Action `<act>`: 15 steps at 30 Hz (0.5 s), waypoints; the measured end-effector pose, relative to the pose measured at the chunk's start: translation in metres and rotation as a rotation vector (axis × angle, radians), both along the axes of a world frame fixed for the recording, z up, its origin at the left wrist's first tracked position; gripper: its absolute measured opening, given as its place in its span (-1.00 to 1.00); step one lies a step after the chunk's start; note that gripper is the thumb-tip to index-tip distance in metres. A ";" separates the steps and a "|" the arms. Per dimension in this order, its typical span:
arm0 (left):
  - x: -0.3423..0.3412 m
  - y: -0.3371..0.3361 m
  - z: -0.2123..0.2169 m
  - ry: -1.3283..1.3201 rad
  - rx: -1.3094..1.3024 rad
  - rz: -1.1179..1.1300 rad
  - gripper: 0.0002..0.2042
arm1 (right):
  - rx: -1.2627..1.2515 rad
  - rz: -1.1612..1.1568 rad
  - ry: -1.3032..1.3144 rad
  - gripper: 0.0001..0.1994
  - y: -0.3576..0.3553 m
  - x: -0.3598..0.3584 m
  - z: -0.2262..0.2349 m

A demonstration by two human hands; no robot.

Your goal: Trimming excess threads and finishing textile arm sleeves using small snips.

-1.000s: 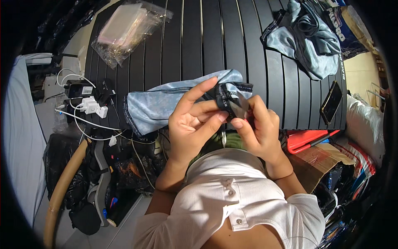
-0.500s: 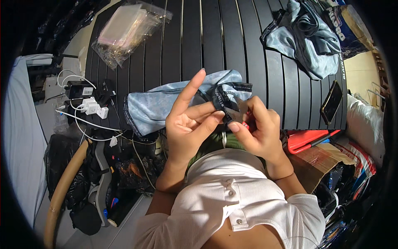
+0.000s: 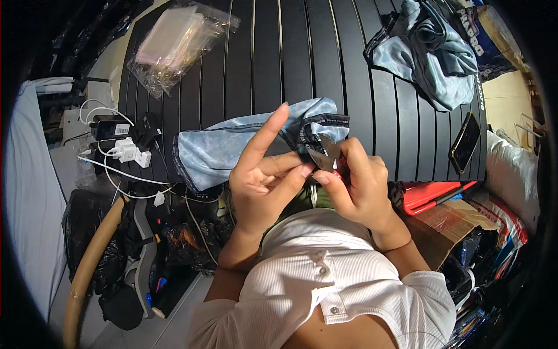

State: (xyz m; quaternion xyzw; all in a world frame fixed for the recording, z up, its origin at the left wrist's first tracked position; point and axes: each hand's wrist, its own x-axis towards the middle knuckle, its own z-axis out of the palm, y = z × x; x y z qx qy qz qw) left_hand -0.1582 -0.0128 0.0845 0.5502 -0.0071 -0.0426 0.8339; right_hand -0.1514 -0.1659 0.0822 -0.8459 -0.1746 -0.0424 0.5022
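Observation:
A light blue patterned garment (image 3: 212, 148) with black lettered bands lies across the near edge of the table. My left hand (image 3: 261, 171) pinches a bit of its black band between thumb and middle finger, the index finger pointing up. In my right hand (image 3: 360, 180) is a pair of red-handled thread snips (image 3: 325, 156), mostly covered by the fingers. Its metal blades are spread apart and rest against the black band next to my left fingertips. Whether a thread lies between the blades is too small to tell.
The black slatted table (image 3: 267, 58) bears a clear bag of plastic sleeves (image 3: 171, 43), another blue garment (image 3: 430, 64) and a phone (image 3: 464, 143). White chargers and cables (image 3: 131, 151) sit at the left edge. A red plastic item (image 3: 424, 198) and cardboard (image 3: 453, 224) are below right.
The snips' blades have turned into view and opened over the black band. My left fingers have shifted slightly left and down, still pinching.

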 end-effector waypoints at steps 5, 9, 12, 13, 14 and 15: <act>-0.001 0.001 -0.003 -0.133 0.173 0.023 -0.40 | -0.027 -0.002 -0.050 -0.73 0.000 0.001 -0.001; -0.003 0.002 -0.007 -0.173 0.311 0.049 -0.42 | -0.030 0.000 -0.052 -0.74 0.001 0.001 -0.003; -0.002 0.001 -0.006 -0.145 0.290 0.094 -0.43 | -0.034 -0.007 -0.052 -0.74 0.002 0.002 -0.003; -0.001 0.002 -0.005 -0.152 0.263 0.058 -0.43 | -0.048 -0.004 -0.062 -0.71 0.001 0.003 -0.002; -0.001 0.002 -0.005 -0.159 0.235 0.023 -0.43 | -0.062 0.000 -0.072 -0.68 0.001 0.004 -0.001; 0.000 0.002 -0.004 -0.159 0.235 0.023 -0.43 | -0.062 0.000 -0.072 -0.68 0.001 0.004 -0.001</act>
